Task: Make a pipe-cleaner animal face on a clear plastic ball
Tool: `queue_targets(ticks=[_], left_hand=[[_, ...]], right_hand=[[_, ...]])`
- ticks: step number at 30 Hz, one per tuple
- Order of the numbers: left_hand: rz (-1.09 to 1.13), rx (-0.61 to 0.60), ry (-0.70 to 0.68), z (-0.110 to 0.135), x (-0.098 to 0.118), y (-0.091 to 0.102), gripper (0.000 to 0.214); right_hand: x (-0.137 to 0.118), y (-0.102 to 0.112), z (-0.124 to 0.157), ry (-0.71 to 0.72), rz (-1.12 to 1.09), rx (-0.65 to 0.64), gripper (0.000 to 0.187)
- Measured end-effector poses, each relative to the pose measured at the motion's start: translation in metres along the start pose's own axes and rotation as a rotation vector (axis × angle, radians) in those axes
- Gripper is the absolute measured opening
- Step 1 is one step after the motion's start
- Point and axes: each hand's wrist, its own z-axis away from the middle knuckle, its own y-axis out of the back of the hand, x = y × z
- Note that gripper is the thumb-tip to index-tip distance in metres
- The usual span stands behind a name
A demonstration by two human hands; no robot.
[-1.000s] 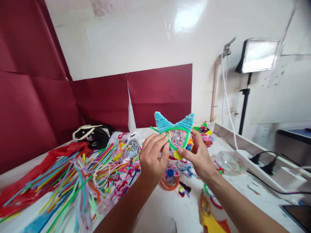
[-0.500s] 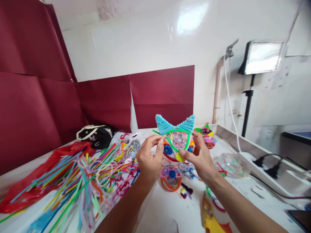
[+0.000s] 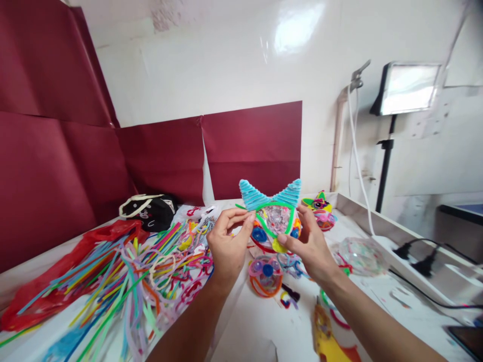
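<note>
Both hands hold up a pipe-cleaner craft (image 3: 277, 221) above the table, with pointed light-blue ears, a green outline around a clear, speckled middle, blue round pieces, and a yellow piece at the bottom. My left hand (image 3: 231, 241) pinches its left edge between thumb and fingers, close to a loose green end. On the opposite edge, my right hand (image 3: 311, 244) grips it, the thumb pressed by the yellow piece. Below lies a pink and orange craft (image 3: 266, 276) with a blue centre. The fingers behind the held craft are partly hidden.
Loose pipe cleaners (image 3: 124, 281) spread over the left side, partly on a red plastic bag (image 3: 109, 231). A black bag (image 3: 156, 213) stands behind. To the right are a clear bag (image 3: 360, 256), a power strip (image 3: 385, 244), a yellow tool (image 3: 326, 337) and another finished craft (image 3: 320, 211).
The held craft has shifted slightly left and down. My left hand has moved a little left with it; its fingers look straighter. My right hand keeps its grip.
</note>
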Motion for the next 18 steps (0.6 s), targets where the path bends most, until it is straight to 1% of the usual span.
queue_targets(ticks=[4,10,14,18], left_hand=[[0.061,-0.016,0.076,-0.0014,0.0021,0.0005,0.015],[0.143,-0.047,0.141,-0.0070,0.0014,0.0014,0.024],[0.098,-0.065,0.123,-0.0077,0.0009,0.0029,0.023],[0.079,-0.052,0.095,-0.0072,0.0024,0.0031,0.018]], right_hand=[[0.0009,0.0016,0.0011,-0.006,-0.010,-0.022,0.069],[0.0034,0.0031,0.0019,0.004,-0.018,-0.032,0.069],[0.0032,0.0026,0.0012,0.008,-0.006,-0.036,0.067],[0.0013,0.0018,0.0004,-0.011,-0.007,-0.021,0.068]])
